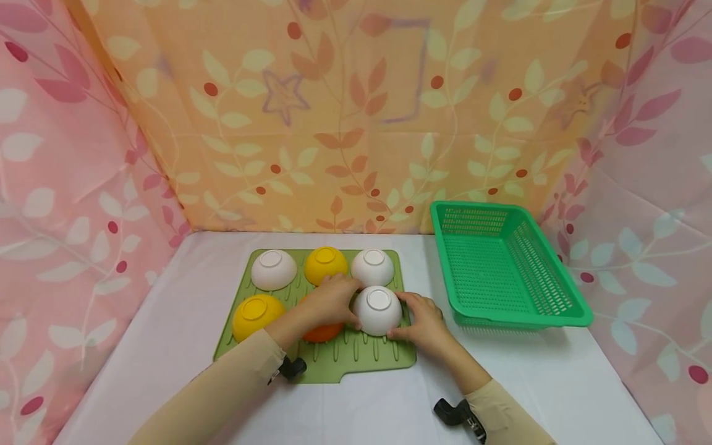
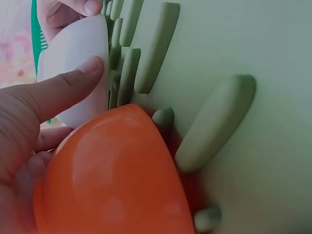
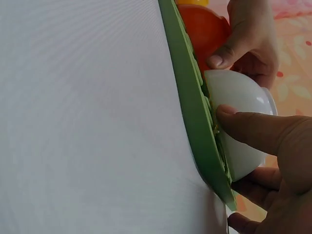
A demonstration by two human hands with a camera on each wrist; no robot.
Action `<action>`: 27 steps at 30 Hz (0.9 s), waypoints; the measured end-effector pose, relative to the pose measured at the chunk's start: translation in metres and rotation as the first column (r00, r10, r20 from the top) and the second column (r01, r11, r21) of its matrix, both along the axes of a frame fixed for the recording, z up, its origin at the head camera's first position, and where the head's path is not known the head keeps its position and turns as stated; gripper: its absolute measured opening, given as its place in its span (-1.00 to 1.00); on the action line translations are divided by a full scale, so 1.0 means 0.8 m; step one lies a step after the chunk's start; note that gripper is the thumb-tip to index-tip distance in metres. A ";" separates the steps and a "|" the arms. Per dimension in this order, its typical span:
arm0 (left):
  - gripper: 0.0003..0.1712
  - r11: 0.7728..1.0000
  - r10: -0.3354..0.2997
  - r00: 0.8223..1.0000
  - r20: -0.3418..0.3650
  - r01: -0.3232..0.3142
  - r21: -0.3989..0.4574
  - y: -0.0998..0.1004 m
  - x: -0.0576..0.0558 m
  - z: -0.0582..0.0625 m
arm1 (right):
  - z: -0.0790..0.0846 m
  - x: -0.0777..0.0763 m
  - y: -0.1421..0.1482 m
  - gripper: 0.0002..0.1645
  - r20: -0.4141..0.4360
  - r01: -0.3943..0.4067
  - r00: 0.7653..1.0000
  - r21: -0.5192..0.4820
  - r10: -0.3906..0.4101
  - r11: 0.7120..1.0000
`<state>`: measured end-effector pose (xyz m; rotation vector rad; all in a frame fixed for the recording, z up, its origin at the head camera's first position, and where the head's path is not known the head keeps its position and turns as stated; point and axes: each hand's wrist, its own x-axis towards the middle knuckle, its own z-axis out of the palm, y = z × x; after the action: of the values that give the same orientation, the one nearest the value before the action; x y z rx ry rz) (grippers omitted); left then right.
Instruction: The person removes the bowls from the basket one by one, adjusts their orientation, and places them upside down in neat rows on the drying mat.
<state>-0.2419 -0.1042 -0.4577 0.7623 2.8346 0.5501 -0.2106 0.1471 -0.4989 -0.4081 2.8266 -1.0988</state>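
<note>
An upside-down white bowl (image 1: 378, 318) sits at the front right of a green ridged drying mat (image 1: 367, 366), between my two hands. My left hand (image 1: 332, 299) holds it from the left, its thumb along the bowl's side in the left wrist view. From the right, my right hand (image 1: 425, 326) grips the same bowl, thumb near the rim and fingers round the far side. Under my left forearm and hand, partly covered, is an orange bowl (image 2: 117, 170), also upside down.
Behind stand a pale bowl (image 1: 274, 272), a yellow bowl (image 1: 325, 264) and another white bowl (image 1: 372, 267), all inverted. A second yellow bowl (image 1: 257, 316) is at the front left. A green plastic basket (image 1: 453, 272) stands right of the mat. Patterned cloth walls surround the table.
</note>
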 end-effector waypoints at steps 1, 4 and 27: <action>-0.15 1.000 0.000 1.000 -0.003 0.000 -0.012 0.000 0.000 -0.001 | 0.000 0.001 -0.001 0.10 -0.001 -0.003 1.000 0.003 0.003 1.000; -0.15 0.999 -0.002 1.000 -0.009 0.002 -0.033 -0.001 0.001 -0.001 | -0.001 0.002 -0.002 0.10 -0.005 -0.006 1.000 0.013 0.006 1.000; -0.31 0.996 -0.076 0.995 -0.071 0.079 0.052 -0.022 0.004 -0.005 | -0.009 0.003 -0.001 0.11 -0.004 -0.030 1.000 -0.017 0.030 0.999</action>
<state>-0.2391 -0.1216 -0.4615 0.9141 2.8487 0.6029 -0.2082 0.1465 -0.5058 -0.4530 2.8063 -1.1177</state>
